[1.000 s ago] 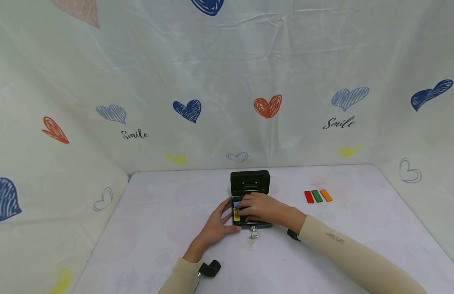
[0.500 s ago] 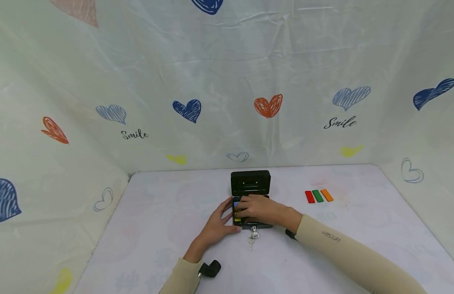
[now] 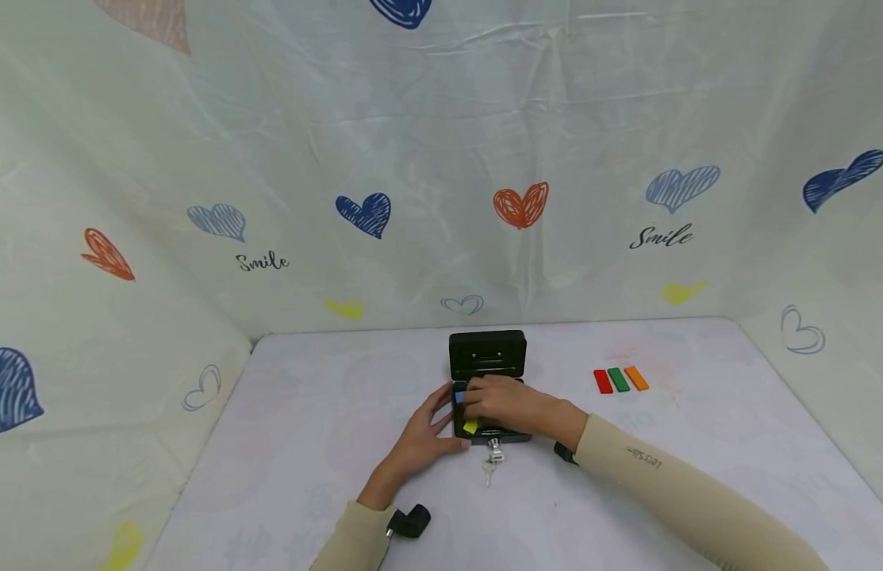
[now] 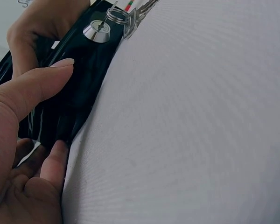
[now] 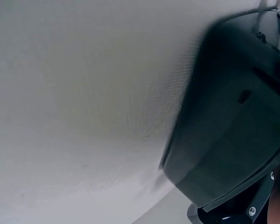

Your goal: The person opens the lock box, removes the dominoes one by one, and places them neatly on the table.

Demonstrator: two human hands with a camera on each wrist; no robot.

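A small black cash box (image 3: 512, 437) stands on the table with its lid (image 3: 487, 342) raised. My left hand (image 3: 417, 442) holds the box at its left front corner, thumb on the front face and fingers along the left side. Reaching in from the right, my right hand (image 3: 511, 402) pinches a yellow block (image 3: 470, 427), tilted and partly hidden beneath the fingers. A blue block (image 3: 460, 397) shows inside, at the box's left. In the left wrist view a silver lock (image 4: 97, 31) on the front carries a ring with keys (image 4: 139, 16).
Red (image 3: 603, 381), green (image 3: 618, 379) and orange (image 3: 636, 377) flat blocks lie side by side on the white table (image 3: 327, 444), right of the box. A white sheet printed with hearts (image 3: 364, 215) hangs behind and at the sides.
The yellow block has shifted right from the box's left side and turned askew under my right fingers. My left hand stays at the box corner.
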